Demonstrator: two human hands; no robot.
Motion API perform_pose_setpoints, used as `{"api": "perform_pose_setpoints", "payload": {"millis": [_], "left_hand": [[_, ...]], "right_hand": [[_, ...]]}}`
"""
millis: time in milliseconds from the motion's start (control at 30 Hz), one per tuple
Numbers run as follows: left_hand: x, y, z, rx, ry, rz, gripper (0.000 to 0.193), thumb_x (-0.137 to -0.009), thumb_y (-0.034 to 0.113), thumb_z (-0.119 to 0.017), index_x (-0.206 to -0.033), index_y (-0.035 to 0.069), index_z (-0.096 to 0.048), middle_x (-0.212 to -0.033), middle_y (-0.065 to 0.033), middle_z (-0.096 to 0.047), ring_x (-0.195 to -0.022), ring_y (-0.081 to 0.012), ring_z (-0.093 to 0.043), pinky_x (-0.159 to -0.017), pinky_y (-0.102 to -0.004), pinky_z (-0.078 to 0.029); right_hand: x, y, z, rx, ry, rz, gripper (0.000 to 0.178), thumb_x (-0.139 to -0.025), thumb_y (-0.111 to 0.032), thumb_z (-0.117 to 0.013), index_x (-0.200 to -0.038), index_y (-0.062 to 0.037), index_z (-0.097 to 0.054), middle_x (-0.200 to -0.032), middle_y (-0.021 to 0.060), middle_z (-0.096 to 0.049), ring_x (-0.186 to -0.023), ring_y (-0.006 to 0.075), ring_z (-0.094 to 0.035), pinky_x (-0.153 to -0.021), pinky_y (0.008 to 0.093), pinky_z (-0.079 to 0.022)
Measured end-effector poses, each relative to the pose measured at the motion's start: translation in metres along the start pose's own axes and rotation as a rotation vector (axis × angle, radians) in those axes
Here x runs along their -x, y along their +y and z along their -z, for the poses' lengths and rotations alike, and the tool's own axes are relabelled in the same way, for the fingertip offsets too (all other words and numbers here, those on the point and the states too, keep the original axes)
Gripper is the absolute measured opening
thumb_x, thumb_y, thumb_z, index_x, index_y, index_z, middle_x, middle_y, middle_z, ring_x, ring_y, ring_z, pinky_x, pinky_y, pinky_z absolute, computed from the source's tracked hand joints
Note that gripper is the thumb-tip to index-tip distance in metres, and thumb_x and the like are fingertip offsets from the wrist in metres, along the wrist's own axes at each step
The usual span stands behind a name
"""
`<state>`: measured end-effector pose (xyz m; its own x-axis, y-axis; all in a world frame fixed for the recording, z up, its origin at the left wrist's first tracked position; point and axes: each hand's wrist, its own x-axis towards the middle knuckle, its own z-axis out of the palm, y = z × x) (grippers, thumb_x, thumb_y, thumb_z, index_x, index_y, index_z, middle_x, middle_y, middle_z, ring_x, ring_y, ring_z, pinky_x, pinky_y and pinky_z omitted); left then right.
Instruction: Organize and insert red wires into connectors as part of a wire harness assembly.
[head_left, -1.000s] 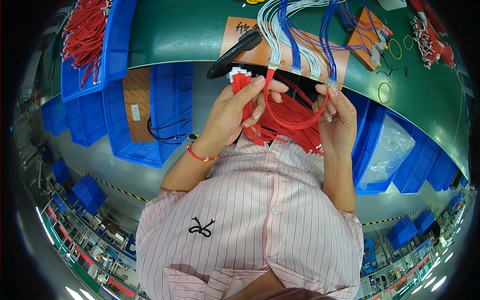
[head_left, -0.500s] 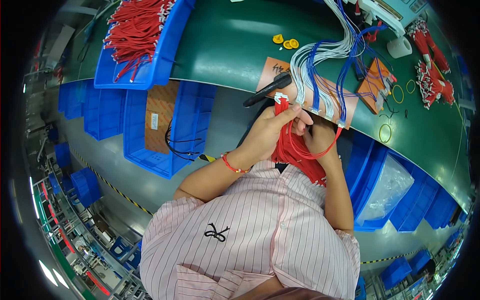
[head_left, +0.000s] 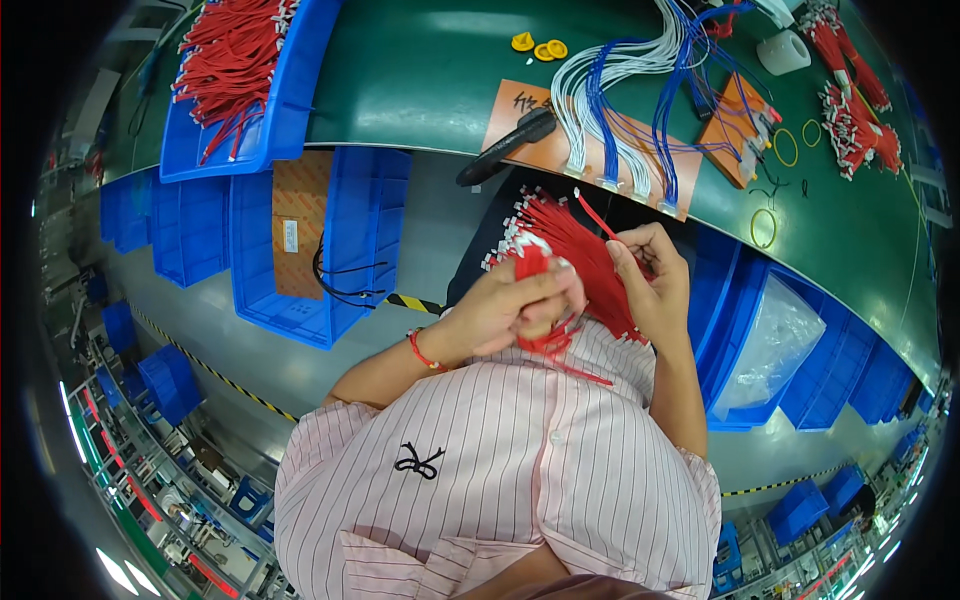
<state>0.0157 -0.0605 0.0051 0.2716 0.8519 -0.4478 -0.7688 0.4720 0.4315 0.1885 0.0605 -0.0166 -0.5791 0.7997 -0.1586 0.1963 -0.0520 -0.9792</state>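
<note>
Red wire bundle (head_left: pixel 575 255) held at chest height, over the lap, just short of the green bench (head_left: pixel 420 80) edge. Long axis runs from lower right up to upper left; white-tipped ends fan out toward the bench at upper left.

Left hand (head_left: pixel 515 305) closed around the bundle's lower part, fingers wrapped, a loop of red wire hanging below the fist. Right hand (head_left: pixel 650 275) on the bundle's right flank, thumb and forefinger pinched on one strand that sticks up free of the rest. Right hand is the nearer to that loose strand; left carries the mass.

Bench beyond: orange board (head_left: pixel 530 125) with white and blue harness (head_left: pixel 620 90) draped across it, black tool (head_left: pixel 505 145) lying at the board's near-left corner, yellow rings (head_left: pixel 540 45) farther back. Blue bin (head_left: pixel 270 110) of red wires on the bench at far left. Open blue bin (head_left: pixel 320 245) with cardboard liner below bench, left of the knees; more blue bins (head_left: pixel 780 340) to the right. Grey floor with hazard-stripe tape.
</note>
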Motion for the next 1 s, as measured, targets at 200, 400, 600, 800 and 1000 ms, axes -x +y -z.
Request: {"api": "perform_pose_setpoints", "payload": {"millis": [200,400,600,800,1000], "left_hand": [[-0.018,0.012,-0.011,-0.162,0.261,-0.412,0.037,-0.104,0.023,-0.049,-0.131,-0.002,-0.056,-0.063,0.0067,-0.042,-0.049,-0.0011,-0.031,-0.046,-0.0189,-0.023],[-0.035,0.014,-0.001,-0.287,0.284,-0.507,0.030,-0.103,0.022,-0.051,-0.111,-0.004,-0.065,-0.070,0.0016,-0.051,-0.048,-0.0012,-0.033,-0.045,-0.0185,-0.026],[-0.043,0.028,0.002,-0.337,0.356,-0.456,0.030,-0.100,0.025,-0.059,-0.098,-0.003,-0.070,-0.065,0.0072,-0.045,-0.050,0.0005,-0.031,-0.045,-0.0203,-0.022],[-0.047,0.031,0.003,-0.354,0.372,-0.473,0.031,-0.098,0.025,-0.061,-0.094,-0.004,-0.071,-0.062,0.0068,-0.042,-0.047,0.0004,-0.029,-0.043,-0.0201,-0.019],[-0.046,0.033,0.002,-0.369,0.390,-0.454,0.029,-0.098,0.024,-0.061,-0.092,-0.003,-0.071,-0.062,0.0079,-0.043,-0.049,0.0008,-0.029,-0.044,-0.0200,-0.020]], "right_hand": [[0.007,-0.013,-0.006,0.064,-0.102,0.133,0.008,-0.094,-0.006,-0.064,-0.092,0.0005,-0.060,-0.074,-0.0011,-0.057,-0.061,0.0018,-0.045,-0.053,0.0194,-0.035],[-0.002,-0.017,0.017,-0.005,-0.288,-0.052,0.012,-0.094,-0.003,-0.061,-0.105,0.0031,-0.061,-0.078,0.0002,-0.058,-0.072,0.0039,-0.051,-0.065,0.0205,-0.043],[0.016,0.005,0.084,-0.188,-0.120,-0.204,0.011,-0.091,-0.005,-0.064,-0.101,0.0001,-0.063,-0.080,0.0035,-0.061,-0.068,0.0083,-0.056,-0.059,0.0231,-0.045],[0.021,0.024,0.073,-0.735,-0.241,0.014,0.022,-0.088,-0.014,-0.069,-0.100,0.0039,-0.065,-0.080,0.0093,-0.057,-0.064,0.0143,-0.057,-0.061,0.0290,-0.049],[0.013,0.013,0.030,-0.751,-0.226,-0.062,0.021,-0.094,-0.013,-0.062,-0.098,0.0065,-0.071,-0.093,0.0133,-0.061,-0.067,0.0150,-0.059,-0.067,0.0262,-0.051]]}}
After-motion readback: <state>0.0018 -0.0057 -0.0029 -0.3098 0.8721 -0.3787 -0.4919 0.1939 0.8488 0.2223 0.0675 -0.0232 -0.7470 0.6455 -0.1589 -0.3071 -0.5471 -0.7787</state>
